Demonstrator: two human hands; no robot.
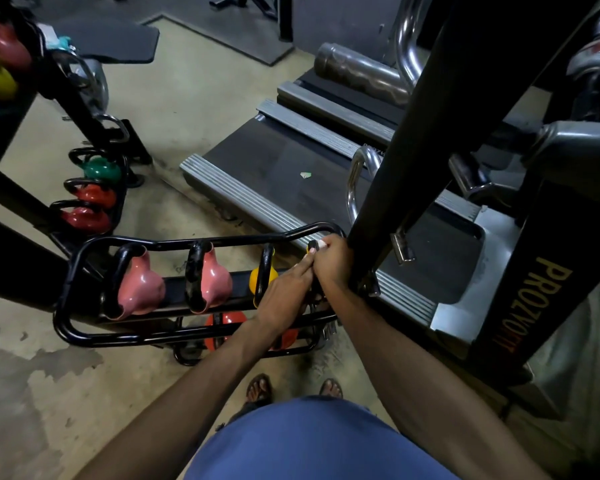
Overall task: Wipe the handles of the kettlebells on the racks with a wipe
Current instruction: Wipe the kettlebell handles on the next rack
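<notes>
A black tubular rack (70,271) in front of me carries two pink kettlebells (140,287) (212,278) and a yellow kettlebell (257,278), all with black handles. At the rack's right end my right hand (331,263) grips a white wipe (321,244) wrapped on the black handle (312,246) of the rightmost kettlebell, whose body is hidden. My left hand (284,292) reaches in beside it, its fingers touching that same handle just below the wipe. Orange-red kettlebells (224,327) sit on the lower shelf.
A treadmill (291,168) lies beyond the rack, and a black machine upright (413,133) stands right against my right hand. A second rack at the left holds green (101,168) and red kettlebells (94,195). My sandalled feet (258,388) stand on bare concrete floor.
</notes>
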